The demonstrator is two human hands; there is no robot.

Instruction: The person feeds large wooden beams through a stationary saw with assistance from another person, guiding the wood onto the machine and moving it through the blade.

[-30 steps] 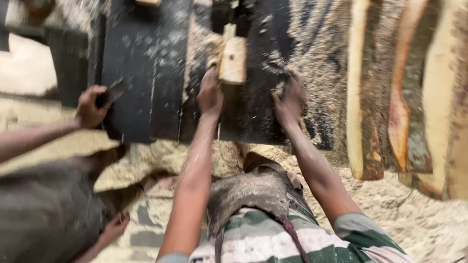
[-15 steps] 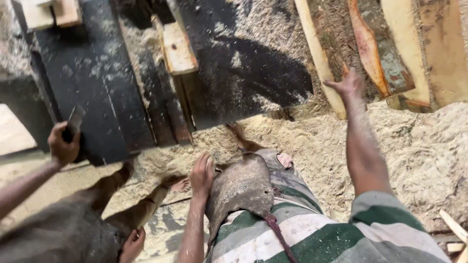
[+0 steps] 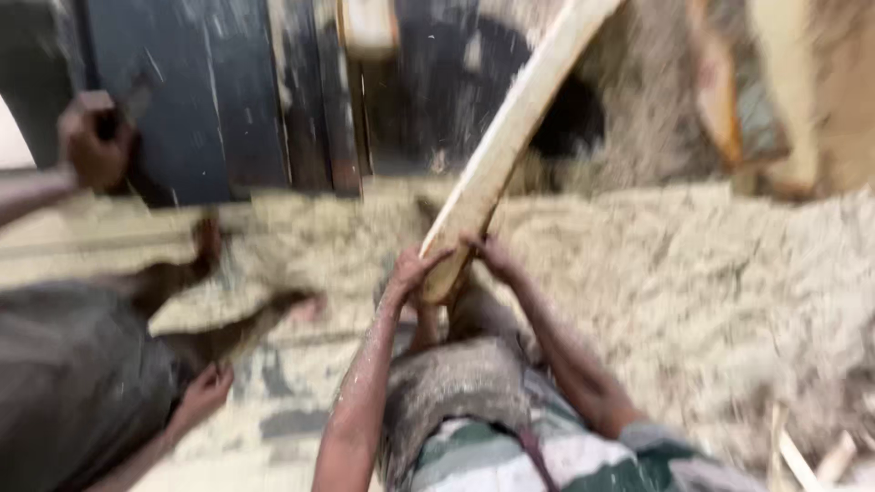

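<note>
A long pale wooden slat (image 3: 510,137) runs from my lap up and to the right, past the top edge of the view. My left hand (image 3: 412,270) grips its near end from the left. My right hand (image 3: 492,257) holds the same end from the right. Both forearms are dusted with sawdust. The picture is blurred by motion, so finger detail is unclear.
Dark planks (image 3: 228,100) lie at the top left on a sawdust-covered floor (image 3: 711,292). Pale bark-edged wood pieces (image 3: 775,100) lie at the top right. At the left another person crouches, one hand (image 3: 96,146) raised with a small tool, the other hand (image 3: 205,392) low.
My right hand has pulled the slat in from the right pile, and my left hand has come up off the floor onto its near end. The view has swung.
</note>
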